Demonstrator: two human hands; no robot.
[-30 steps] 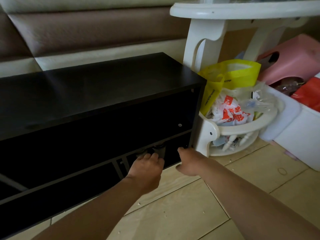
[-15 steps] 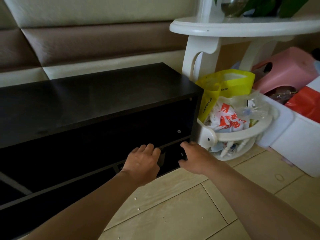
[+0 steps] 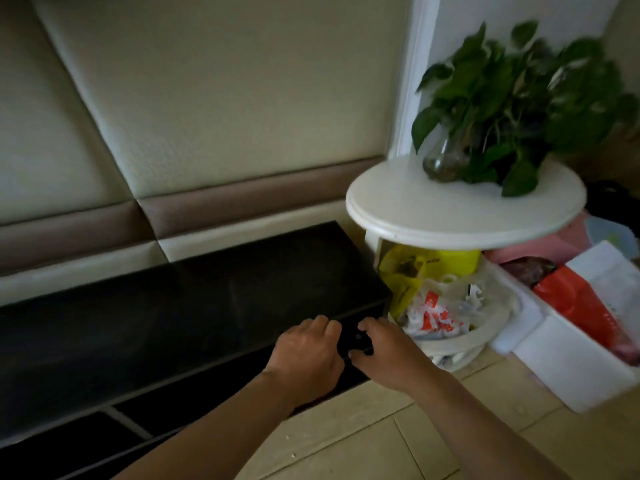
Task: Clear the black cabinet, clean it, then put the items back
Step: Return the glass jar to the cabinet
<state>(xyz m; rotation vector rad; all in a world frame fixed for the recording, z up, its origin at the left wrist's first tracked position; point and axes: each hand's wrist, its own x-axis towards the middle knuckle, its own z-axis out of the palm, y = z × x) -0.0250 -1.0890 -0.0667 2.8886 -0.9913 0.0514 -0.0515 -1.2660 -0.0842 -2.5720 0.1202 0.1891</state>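
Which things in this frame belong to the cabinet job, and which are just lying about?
Job:
black cabinet
left hand, at its open front
right hand, at its open front

Lying about:
white side table
plant in a glass vase
yellow bag
white box
red bag

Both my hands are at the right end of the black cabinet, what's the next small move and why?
Probably draw out whatever sits in that right-end opening. Both the left hand and the right hand reach into the front of the black cabinet just under its top, fingers curled inward. The cabinet's top is already bare. The opening is too dark to show what is held.
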